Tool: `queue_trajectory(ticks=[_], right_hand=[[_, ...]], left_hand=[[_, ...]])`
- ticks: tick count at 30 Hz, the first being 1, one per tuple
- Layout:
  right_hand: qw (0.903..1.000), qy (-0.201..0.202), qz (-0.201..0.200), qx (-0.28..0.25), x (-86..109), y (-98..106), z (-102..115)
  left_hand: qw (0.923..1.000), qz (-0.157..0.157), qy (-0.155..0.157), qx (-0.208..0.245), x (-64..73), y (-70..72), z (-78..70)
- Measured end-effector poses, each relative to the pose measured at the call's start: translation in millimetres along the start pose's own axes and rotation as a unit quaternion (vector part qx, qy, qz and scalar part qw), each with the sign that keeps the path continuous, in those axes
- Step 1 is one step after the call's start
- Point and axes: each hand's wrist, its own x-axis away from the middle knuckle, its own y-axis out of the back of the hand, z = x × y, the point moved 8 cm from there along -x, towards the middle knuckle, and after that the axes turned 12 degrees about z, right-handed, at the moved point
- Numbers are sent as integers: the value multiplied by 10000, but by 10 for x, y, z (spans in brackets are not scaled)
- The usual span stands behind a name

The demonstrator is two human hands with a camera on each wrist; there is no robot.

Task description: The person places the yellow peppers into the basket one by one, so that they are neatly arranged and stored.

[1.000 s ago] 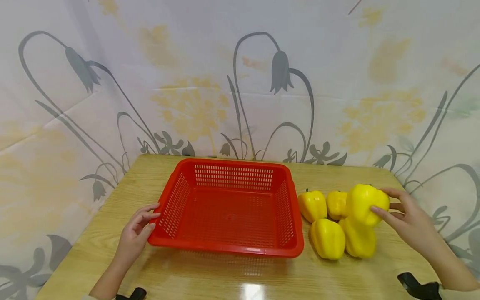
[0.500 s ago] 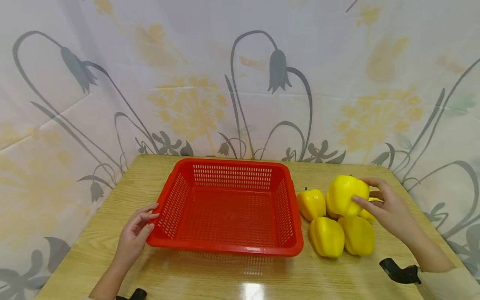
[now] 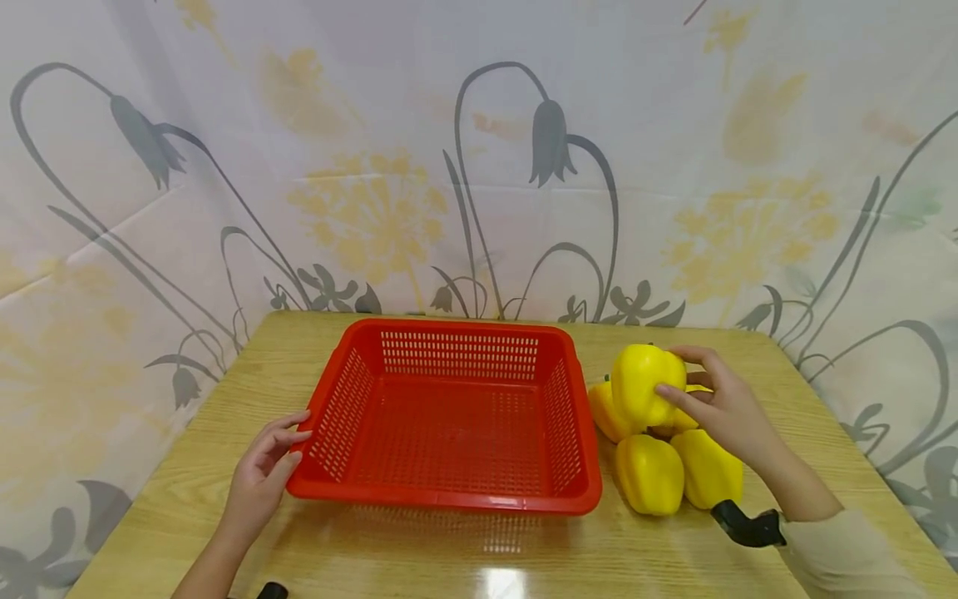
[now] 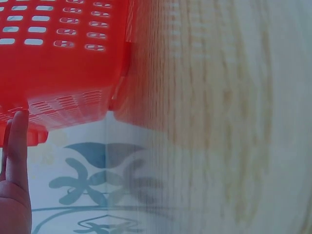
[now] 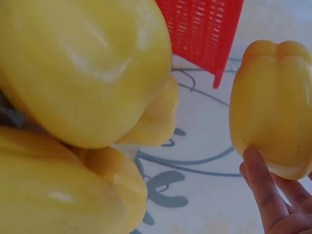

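Observation:
My right hand [image 3: 722,408] grips a yellow bell pepper [image 3: 647,387] between thumb and fingers, raised above the other peppers. In the right wrist view the fingers show against the lower end of that pepper [image 5: 273,107]. My left hand [image 3: 258,478] touches the left rim of a red plastic basket [image 3: 449,501] with its fingertips. The left wrist view shows a straight digit [image 4: 18,151] against the basket's outer wall [image 4: 73,73]. No pepper lies in the basket. Several more yellow bell peppers, among them a front one [image 3: 649,476], sit to its right.
A wooden table [image 3: 404,553] carries everything. Behind it hangs a pale cloth [image 3: 374,108] printed with grey and yellow flowers. Black wrist mounts, such as the right one [image 3: 748,526], stick out from the forearms.
My right hand has carried the bell pepper leftward over the others, toward the basket's right side. The left hand keeps its place at the rim. The whole view has shifted slightly.

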Motion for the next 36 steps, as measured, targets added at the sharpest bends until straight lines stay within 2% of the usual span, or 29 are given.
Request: queue_trajectory(ticks=[5,12,23,29,36], right_hand=[[9998,216,19,-20,-92,-56,86],[9994,315,87,88,-194,-109,169],[9988,331,354,29,-382,-278,280],[9982,337,493,9,-467,-345,306],[9969,298,710,-176,-611,-440,399]], left_hand=[[9999,33,-94,84,-3,-3,4],[9999,17,-93,44,-10,-9,14],[9998,-19,-155,110,7,9,9],[9994,24,-300,143,-4,-12,-9],[9998,-3,-205,50,2,-3,-11]])
